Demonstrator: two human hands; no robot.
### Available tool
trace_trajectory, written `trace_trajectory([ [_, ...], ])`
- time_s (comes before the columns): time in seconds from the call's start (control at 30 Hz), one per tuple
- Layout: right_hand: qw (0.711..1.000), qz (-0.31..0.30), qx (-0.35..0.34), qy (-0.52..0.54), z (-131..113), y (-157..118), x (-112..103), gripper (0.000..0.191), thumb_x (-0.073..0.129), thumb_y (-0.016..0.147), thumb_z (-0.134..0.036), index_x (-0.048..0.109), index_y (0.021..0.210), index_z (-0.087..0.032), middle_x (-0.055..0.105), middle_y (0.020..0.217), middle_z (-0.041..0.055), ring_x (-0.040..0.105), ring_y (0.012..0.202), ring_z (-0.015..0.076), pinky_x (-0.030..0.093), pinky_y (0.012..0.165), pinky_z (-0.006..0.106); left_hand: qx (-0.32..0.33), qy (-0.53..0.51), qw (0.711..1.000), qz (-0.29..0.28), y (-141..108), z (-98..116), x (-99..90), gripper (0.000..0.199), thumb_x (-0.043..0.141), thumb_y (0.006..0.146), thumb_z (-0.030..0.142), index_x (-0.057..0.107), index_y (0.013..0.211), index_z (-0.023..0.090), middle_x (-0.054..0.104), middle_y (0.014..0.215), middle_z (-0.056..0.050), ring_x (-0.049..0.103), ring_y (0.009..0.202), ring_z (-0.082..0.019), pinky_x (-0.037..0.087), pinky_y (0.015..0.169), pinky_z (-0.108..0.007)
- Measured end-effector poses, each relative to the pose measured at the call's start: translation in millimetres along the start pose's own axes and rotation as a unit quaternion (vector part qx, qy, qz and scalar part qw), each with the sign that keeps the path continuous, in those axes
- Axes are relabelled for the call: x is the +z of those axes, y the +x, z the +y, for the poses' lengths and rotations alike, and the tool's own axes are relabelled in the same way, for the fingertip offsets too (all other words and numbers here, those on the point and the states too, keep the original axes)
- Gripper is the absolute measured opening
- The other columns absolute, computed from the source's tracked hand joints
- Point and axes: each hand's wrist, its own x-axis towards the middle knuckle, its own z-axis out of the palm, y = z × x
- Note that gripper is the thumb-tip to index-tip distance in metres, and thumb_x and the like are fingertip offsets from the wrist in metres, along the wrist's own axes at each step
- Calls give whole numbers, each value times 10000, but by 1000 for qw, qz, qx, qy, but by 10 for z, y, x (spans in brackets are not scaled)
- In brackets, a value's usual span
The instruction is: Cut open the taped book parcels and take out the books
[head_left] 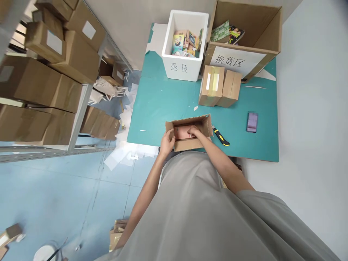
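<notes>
An open cardboard box (187,145) lies at the table's front edge, close to my body. My left hand (167,143) grips its left end, thumb on the wall. Inside lies a pink flat item (181,132), whose kind I cannot make out. My right hand (193,131) reaches into the box with curled fingers closed at the right part of this item; the fingertips are partly hidden. Just right of the box rests a black and yellow utility knife (221,137).
On the green table (154,94) stand a white foam box (182,69) of small books and packs, a large carton (244,59) holding books, and two closed cartons (212,85). A phone-like blurred object (252,122) lies right. Shelves of cartons (73,58) stand left; paper litters the floor.
</notes>
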Motion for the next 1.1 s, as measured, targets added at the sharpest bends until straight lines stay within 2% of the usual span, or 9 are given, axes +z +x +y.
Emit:
trace_trajectory([
  [0.2, 994, 35, -99, 5, 77, -329, -184, 183, 774, 843, -111, 644, 732, -179, 657, 587, 22, 682, 681, 181, 461, 630, 228, -25, -15, 999, 16, 15, -22, -71, 421, 607, 948, 223, 702, 1357, 208, 661, 1442, -160, 563, 1468, -330, 459, 1243, -539],
  [0.3, 983, 63, -173, 25, 159, -660, -353, 168, 749, 871, -140, 624, 789, -215, 721, 656, 1, 718, 743, 168, 489, 689, 208, -44, -34, 996, 76, 45, 75, -170, 384, 658, 955, 292, 715, 1329, 226, 548, 1593, -178, 454, 1578, -342, 515, 1193, -509],
  [0.37, 969, 80, -224, 62, 217, -907, -526, 165, 741, 899, -199, 601, 819, -235, 734, 688, -15, 725, 714, 166, 520, 688, 219, -43, -59, 990, 119, 122, 231, -275, 402, 676, 973, 369, 699, 1353, 239, 530, 1624, -180, 471, 1569, -337, 529, 1178, -509],
  [0.43, 936, 68, -298, 174, 235, -1147, -761, 217, 764, 902, -322, 577, 823, -245, 709, 695, -26, 705, 628, 169, 545, 612, 249, -31, -96, 985, 139, 260, 474, -414, 449, 689, 981, 451, 682, 1378, 243, 604, 1564, -178, 547, 1509, -326, 526, 1185, -514],
  [0.57, 835, 29, -429, 342, 52, -1585, -1368, 404, 860, 823, -551, 618, 884, -233, 672, 709, -38, 681, 578, 157, 573, 546, 267, 38, -174, 977, 114, 599, 1191, -765, 567, 724, 956, 593, 685, 1378, 216, 756, 1346, -166, 708, 1300, -309, 588, 1088, -471],
  [0.73, 755, 117, -503, 405, -358, -2006, -1960, 495, 902, 766, -627, 706, 937, -206, 729, 858, 10, 675, 584, 135, 586, 536, 269, 153, -212, 958, 121, 739, 2117, -1152, 418, 718, 968, 606, 772, 1166, 242, 790, 1050, -71, 731, 879, -201, 617, 755, -325],
  [0.9, 668, 246, -491, 502, -586, -2286, -1922, 562, 877, 784, -677, 695, 1094, -244, 755, 1118, 66, 798, 823, 219, 682, 687, 333, 207, -203, 928, 236, 621, 2530, -1244, 340, 723, 974, 574, 759, 1114, 267, 741, 945, -43, 685, 742, -187, 631, 707, -352],
  [1.0, 643, 218, -500, 537, -637, -2440, -1753, 524, 805, 848, -719, 676, 1064, -260, 753, 1178, 90, 812, 991, 286, 699, 722, 361, 271, -147, 908, 282, 545, 2545, -1203, 229, 709, 1000, 512, 784, 1092, 316, 747, 1052, -74, 750, 938, -255, 669, 863, -445],
  [1.1, 625, 181, -509, 563, -679, -2502, -1640, 523, 798, 852, -723, 686, 1057, -255, 782, 1131, 104, 802, 984, 304, 685, 667, 360, 388, -55, 882, 263, 486, 2499, -1148, 115, 722, 1010, 363, 819, 1067, 340, 749, 1182, -82, 746, 1185, -292, 633, 1044, -514],
])
